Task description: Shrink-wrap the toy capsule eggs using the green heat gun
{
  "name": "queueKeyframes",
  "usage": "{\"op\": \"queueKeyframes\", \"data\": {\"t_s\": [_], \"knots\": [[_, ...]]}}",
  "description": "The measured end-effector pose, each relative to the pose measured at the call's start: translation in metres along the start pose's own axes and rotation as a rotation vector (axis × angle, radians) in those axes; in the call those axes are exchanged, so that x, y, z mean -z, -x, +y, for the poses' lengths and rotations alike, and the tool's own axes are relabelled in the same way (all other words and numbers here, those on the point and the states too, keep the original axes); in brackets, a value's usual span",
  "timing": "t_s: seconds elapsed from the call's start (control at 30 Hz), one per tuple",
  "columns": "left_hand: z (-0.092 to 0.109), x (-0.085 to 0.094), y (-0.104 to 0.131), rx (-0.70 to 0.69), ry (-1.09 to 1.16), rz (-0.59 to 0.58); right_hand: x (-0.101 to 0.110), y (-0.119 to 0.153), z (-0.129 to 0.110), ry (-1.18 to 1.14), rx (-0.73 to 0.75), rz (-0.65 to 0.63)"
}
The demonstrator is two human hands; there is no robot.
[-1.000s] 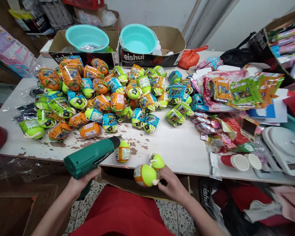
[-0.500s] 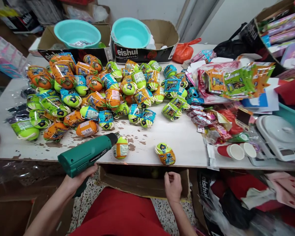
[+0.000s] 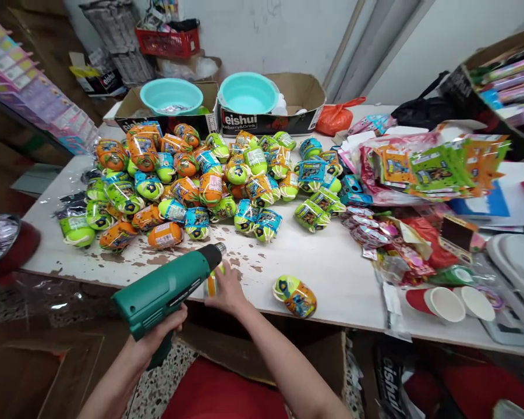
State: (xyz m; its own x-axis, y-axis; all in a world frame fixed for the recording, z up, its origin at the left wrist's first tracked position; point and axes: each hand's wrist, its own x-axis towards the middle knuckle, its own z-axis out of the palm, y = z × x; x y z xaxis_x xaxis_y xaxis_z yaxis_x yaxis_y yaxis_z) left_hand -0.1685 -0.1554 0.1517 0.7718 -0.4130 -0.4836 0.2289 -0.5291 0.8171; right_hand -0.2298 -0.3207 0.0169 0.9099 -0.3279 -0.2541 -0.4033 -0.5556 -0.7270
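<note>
My left hand (image 3: pixel 168 329) is wrapped round the handle of a green heat gun (image 3: pixel 168 288), its metal nozzle pointing up and to the right. My right hand (image 3: pixel 227 289) is closed round a green-and-orange plastic egg (image 3: pixel 211 283) in clear wrap, just below the nozzle at the table's front edge. The hand partly covers this egg. Farther right, another wrapped egg (image 3: pixel 296 296), green and orange with a printed label, lies on its side on the table, apart from both hands.
A heap of wrapped eggs (image 3: pixel 186 189) covers the back left of the worn white table (image 3: pixel 262 291). Behind it stand two turquoise basins (image 3: pixel 248 93) in cartons. Printed packets (image 3: pixel 436 166), paper cups (image 3: pixel 448 304) and a white scale (image 3: pixel 517 273) crowd the right. An open carton (image 3: pixel 318 355) sits below the edge.
My right hand has moved left and up from below the table edge to the egg by the nozzle. The heat gun stays in my left hand. The view has shifted.
</note>
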Motion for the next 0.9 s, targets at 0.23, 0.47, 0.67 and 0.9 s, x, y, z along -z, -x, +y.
{"op": "queueKeyframes", "data": {"t_s": [0.23, 0.47, 0.67, 0.9], "knots": [[0.018, -0.059, -0.068, -0.142, -0.111, -0.223, 0.013, 0.131, 0.039, 0.128, 0.021, -0.141], [0.06, -0.101, -0.119, -0.212, -0.204, -0.192, 0.091, 0.049, 0.059, -0.025, -0.118, 0.743], [0.068, -0.101, -0.13, -0.188, -0.215, -0.187, 0.12, -0.047, 0.09, 0.003, -0.368, 0.792], [0.059, -0.086, -0.12, -0.175, -0.166, -0.242, 0.122, -0.02, 0.134, -0.37, -0.502, 0.868]]}}
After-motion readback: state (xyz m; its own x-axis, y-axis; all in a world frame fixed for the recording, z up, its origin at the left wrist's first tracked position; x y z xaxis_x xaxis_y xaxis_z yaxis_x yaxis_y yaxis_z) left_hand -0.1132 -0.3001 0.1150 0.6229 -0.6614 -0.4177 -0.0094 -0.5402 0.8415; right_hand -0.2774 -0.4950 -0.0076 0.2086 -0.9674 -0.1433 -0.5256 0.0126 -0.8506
